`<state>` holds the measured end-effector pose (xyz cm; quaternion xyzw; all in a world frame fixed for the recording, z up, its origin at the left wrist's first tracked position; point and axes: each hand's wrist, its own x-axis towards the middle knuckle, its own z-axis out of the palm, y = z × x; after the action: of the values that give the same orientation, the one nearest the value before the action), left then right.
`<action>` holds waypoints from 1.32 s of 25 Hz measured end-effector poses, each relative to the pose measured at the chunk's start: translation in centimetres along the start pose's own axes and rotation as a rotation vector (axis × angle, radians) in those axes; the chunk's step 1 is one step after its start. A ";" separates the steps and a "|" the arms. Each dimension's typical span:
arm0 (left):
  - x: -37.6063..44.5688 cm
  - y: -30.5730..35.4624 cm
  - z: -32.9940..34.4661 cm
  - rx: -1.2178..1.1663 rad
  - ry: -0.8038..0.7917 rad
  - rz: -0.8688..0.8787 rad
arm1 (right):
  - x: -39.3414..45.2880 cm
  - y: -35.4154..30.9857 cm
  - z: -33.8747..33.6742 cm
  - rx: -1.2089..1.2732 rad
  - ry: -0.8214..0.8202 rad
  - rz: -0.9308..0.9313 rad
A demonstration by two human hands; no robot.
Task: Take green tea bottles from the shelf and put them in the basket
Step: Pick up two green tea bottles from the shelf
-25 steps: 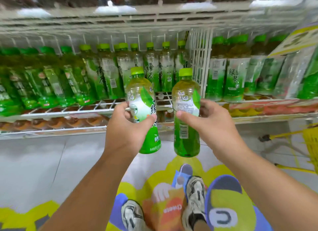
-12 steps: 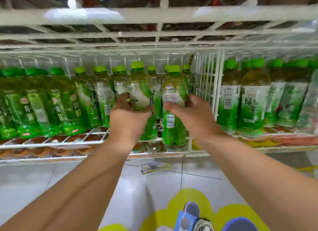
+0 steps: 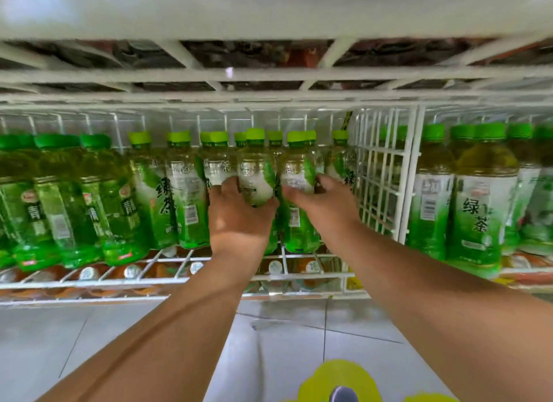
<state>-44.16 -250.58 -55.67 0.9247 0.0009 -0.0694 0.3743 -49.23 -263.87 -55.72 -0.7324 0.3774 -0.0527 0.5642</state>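
Both bottles now back at shelf (image 3: 179, 277), left hand (image 3: 239, 210) gripping one.

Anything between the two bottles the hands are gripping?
No. In the head view, the left hand's light-green-capped tea bottle sits directly beside the right hand's matching bottle.

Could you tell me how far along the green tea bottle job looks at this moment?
Nothing looks done: no basket is in view. In hand: the left hand grips one green tea bottle and the right hand grips another, both upright at the wire shelf. Left: carrying both to the basket.
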 end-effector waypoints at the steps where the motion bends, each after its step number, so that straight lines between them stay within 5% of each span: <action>1: -0.1 0.1 0.3 -0.007 0.005 -0.005 | 0.4 0.0 0.3 0.020 0.002 0.012; 12: -0.2 0.6 1.5 0.461 0.071 0.013 | 1.6 -0.5 1.0 -0.368 0.047 -0.057; 18: -0.5 0.2 1.3 0.506 0.052 0.014 | 1.0 -1.2 0.8 -0.380 0.001 -0.028; 23: -2.2 -2.0 -1.3 0.438 -0.047 0.243 | -2.2 -1.5 -0.9 -0.506 -0.080 -0.014; 33: -6.1 -1.2 -10.4 0.808 -0.202 0.390 | -10.1 -4.3 -5.3 -0.999 -0.204 -0.282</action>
<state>-48.89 -242.19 -48.35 0.9680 -0.2367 -0.0821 -0.0119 -56.92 -261.54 -46.58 -0.9571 0.1977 0.1299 0.1675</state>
